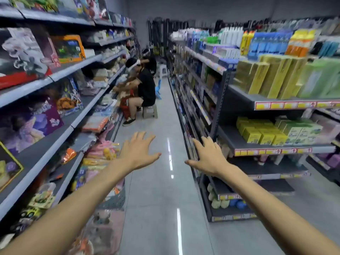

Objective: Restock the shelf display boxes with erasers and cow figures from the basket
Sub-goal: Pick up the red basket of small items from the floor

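Note:
Both my arms stretch forward over a shop aisle. My left hand (138, 151) is spread flat with straight fingers and holds nothing. My right hand (207, 155) is likewise spread and empty, close to the end of the right shelf unit. A grey plastic basket (115, 200) stands on the floor at the foot of the left shelves, below my left forearm; its contents are hidden. No erasers, cow figures or display boxes can be made out in this blurred view.
Toy shelves (60, 92) line the left side, shelves of bottles and yellow boxes (266, 129) the right. The grey tiled aisle floor (161, 208) runs between them. Two people (141, 89) sit on small stools further down on the left.

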Available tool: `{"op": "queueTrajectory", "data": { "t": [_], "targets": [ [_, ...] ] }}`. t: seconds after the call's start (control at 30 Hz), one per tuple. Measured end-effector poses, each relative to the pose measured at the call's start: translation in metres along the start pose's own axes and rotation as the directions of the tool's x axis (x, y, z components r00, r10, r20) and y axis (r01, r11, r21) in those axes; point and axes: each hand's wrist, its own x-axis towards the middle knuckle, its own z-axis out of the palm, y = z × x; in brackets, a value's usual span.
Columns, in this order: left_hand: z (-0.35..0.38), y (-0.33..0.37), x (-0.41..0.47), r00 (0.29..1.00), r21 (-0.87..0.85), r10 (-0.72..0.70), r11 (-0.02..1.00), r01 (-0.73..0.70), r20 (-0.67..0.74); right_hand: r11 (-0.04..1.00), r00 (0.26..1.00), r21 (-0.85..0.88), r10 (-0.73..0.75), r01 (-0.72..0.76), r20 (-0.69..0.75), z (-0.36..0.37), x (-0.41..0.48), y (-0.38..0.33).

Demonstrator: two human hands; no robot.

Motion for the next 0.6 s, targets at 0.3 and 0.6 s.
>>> {"op": "queueTrajectory", "data": {
  "t": [0.3, 0.6],
  "targets": [
    [0.087, -0.031, 0.147, 0.997, 0.144, 0.020, 0.989, -0.031, 0.080, 0.999, 0.992, 0.032, -0.005, 0.001, 0.127, 0.079, 0.130, 0.068],
    [0.112, -0.066, 0.297, 0.991, 0.154, -0.053, 0.988, 0.033, 0.126, 0.998, 0.983, 0.056, -0.050, 0.041, 0.177, 0.100, 0.305, 0.102]
  ]
}}
